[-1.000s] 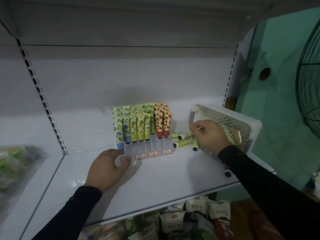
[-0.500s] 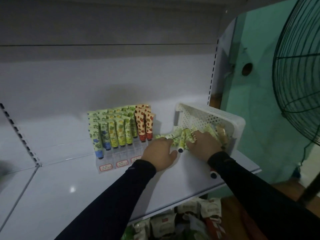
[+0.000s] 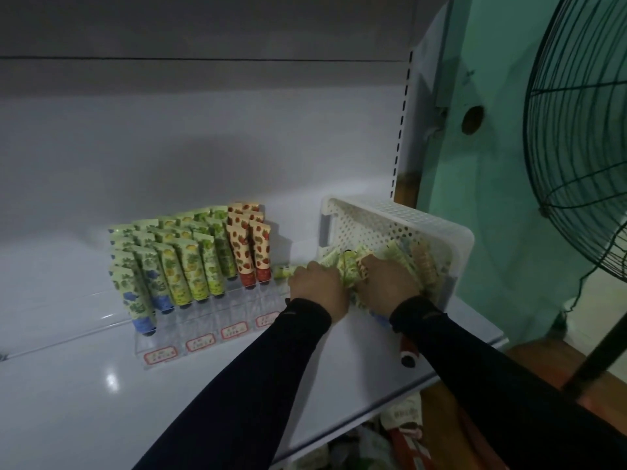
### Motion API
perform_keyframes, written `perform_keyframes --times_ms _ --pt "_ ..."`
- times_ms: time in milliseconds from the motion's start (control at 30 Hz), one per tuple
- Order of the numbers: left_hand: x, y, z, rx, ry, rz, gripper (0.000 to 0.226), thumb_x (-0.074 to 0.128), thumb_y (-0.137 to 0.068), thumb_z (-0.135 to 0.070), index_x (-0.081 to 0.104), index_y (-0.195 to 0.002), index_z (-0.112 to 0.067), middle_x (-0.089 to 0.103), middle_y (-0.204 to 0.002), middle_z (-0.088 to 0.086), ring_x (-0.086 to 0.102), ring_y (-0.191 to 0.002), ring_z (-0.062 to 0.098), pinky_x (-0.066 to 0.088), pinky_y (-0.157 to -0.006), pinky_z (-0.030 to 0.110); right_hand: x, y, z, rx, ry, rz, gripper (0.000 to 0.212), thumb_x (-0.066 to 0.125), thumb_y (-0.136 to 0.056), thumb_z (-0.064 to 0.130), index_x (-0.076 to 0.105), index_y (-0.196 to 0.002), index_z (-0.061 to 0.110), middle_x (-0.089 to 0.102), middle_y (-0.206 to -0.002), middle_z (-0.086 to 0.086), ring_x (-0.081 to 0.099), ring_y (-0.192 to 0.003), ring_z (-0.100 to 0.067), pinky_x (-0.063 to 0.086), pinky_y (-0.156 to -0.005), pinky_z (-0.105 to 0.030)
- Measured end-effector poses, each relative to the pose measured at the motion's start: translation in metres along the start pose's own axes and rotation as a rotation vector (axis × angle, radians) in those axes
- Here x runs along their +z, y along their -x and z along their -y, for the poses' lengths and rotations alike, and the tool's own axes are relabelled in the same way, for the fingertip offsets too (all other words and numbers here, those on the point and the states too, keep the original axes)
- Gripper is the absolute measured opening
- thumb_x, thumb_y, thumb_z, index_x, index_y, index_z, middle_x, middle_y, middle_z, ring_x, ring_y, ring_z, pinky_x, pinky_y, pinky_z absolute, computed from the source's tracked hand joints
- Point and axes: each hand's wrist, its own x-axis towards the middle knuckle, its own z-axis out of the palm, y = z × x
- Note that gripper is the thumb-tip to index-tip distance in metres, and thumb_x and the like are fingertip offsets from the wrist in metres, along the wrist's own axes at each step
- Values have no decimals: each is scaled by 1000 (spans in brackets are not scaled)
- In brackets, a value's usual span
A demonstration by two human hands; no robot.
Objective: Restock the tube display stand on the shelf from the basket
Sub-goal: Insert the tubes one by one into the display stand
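Hands [image 3: 317, 288] among glossy cylindrical tubes [image 3: 349, 269]

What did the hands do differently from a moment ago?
The left hand left the front of the display stand and moved right to the pile of tubes at the basket. The right hand stayed on that pile. Both now gather tubes. The stand, its upright tubes and the basket have not moved.

Both arms in dark sleeves reach forward, hands side by side, backs up. Left hand [image 3: 317, 289] and right hand [image 3: 386, 285] fingers curled down, probably each grip closed on tubes [image 3: 349, 271].
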Motion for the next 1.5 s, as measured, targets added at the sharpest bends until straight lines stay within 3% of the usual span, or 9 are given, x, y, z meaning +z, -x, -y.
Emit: perform_keyframes --times_ms 267,533,700,800,900,1100,1233,1300,1500 --pt "-3 6 -1 -29 278 50 39 56 -90 -40 57 -116 -11 61 -118 16 59 -107 32 41 -75 29 2 -6 -1 -17 0 44 24 46 -92 25 58 -109 12 64 -106 -12 61 -94 -28 50 -82 -34" --pt "-7 20 -12 -139 384 123 68 63 -83 -48 38 -139 -20 42 -133 21 45 -123 37 42 -98 37 -1 -3 1 -8 58 22 20 47 -95 17 58 -110 7 61 -114 -14 59 -104 -28 46 -89 -32" --pt "-4 22 -12 -179 372 144 62 58 -85 -47 40 -137 -20 37 -136 21 47 -122 38 44 -98 39 -7 3 2 28 19 -59 20 45 -96 15 63 -92 6 66 -102 -13 62 -93 -26 46 -77 -29" --pt "-4 26 -12 -186 367 151 58 55 -88 -45 40 -136 -19 37 -136 20 48 -120 36 44 -95 37 -12 6 6 62 -127 -162 18 49 -94 23 56 -84 10 65 -91 -12 61 -86 -26 47 -72 -30" --pt "-4 29 -11 -164 368 165 57 55 -88 -44 39 -136 -16 39 -135 21 48 -121 35 44 -96 36 -16 8 7 120 -363 -242 20 56 -90 23 63 -102 8 65 -94 -4 60 -87 -21 44 -74 -25" --pt "-21 41 1 -142 660 196 46 50 -96 -34 36 -132 -9 52 -128 14 52 -116 31 39 -78 27 -24 19 16 268 -1115 -134 33 68 -85 11 59 -117 13 66 -107 -4 64 -91 -16 53 -80 -28" --pt "-29 56 13 -170 911 172 46 47 -95 -39 34 -131 -13 59 -95 7 60 -83 25 37 -51 26 -33 29 24 155 -1189 -41 7 60 -83 6 63 -82 12 55 -70 -2 48 -65 -18 40 -60 -30" --pt "-34 65 19 -169 1030 165 43 47 -96 -32 34 -135 -20 57 -88 4 59 -74 20 37 -46 21 -37 33 29 111 -1198 -29 13 57 -80 7 55 -68 12 44 -66 -8 39 -66 -21 32 -63 -34" --pt "-43 90 47 -147 1253 82 66 58 -86 -12 32 -143 -33 61 -98 5 58 -77 18 46 -66 32 -47 48 48 65 -1227 -65 12 67 -87 14 71 -89 3 66 -74 -5 60 -67 -14 50 -62 -23"
